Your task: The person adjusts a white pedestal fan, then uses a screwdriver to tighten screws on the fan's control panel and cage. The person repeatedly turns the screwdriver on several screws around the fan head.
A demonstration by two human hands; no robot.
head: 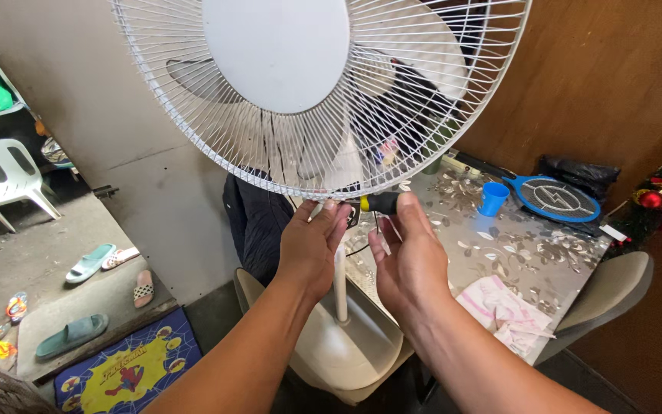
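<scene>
A white standing fan with a round wire grille (453, 115) fills the top of the view; its white pole (340, 284) rises from a cream base (346, 349). My left hand (312, 245) reaches up to the bottom rim of the grille, fingertips touching it. My right hand (408, 257) is just to the right, holding a screwdriver with a black and yellow handle (379, 202) against the lower edge of the grille. A thin black cord hangs between the hands.
A table with a patterned cover (522, 253) stands at right, bearing a blue cup (493, 198), a blue electric swatter (553, 198) and a pink cloth (499, 307). Slippers (90, 263) lie on the concrete floor at left, near a white plastic chair (9, 178) and a cartoon mat (128, 372).
</scene>
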